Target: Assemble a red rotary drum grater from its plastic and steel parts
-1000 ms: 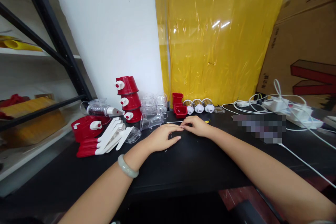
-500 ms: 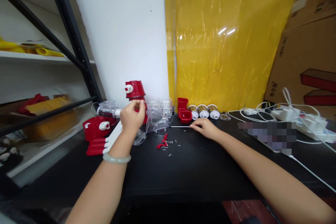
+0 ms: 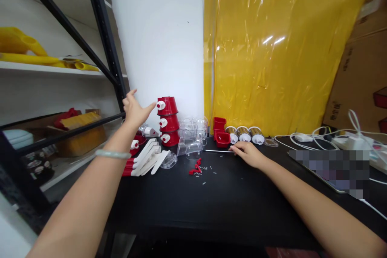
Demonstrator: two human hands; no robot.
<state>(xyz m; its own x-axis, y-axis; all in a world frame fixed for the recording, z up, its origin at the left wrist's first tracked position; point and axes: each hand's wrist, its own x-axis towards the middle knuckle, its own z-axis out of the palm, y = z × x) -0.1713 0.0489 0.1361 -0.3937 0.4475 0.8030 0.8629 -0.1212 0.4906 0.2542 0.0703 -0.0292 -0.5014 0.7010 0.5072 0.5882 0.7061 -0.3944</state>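
Observation:
My left hand (image 3: 135, 109) is raised in the air at the left, fingers spread and holding nothing, just left of a stack of red caps with white knobs (image 3: 167, 121). A pale bangle (image 3: 112, 154) sits on that wrist. My right hand (image 3: 247, 153) rests on the black table (image 3: 211, 197), its fingertips closed on the end of a thin metal rod (image 3: 217, 151). Small red clips and tiny white bits (image 3: 198, 167) lie scattered in front of clear plastic cups (image 3: 190, 137).
Red-and-white handles (image 3: 145, 161) lie fanned at the left. Red trays (image 3: 220, 132) and three metal-banded rollers (image 3: 245, 134) line the yellow plastic curtain (image 3: 272, 48). White cables and chargers (image 3: 338, 139) lie at the right. A black shelf rack (image 3: 102, 48) stands left, cardboard boxes right.
My left hand has risen from near the red caps and moved left, opening its fingers. The view has swung left. My right hand stays on the rod.

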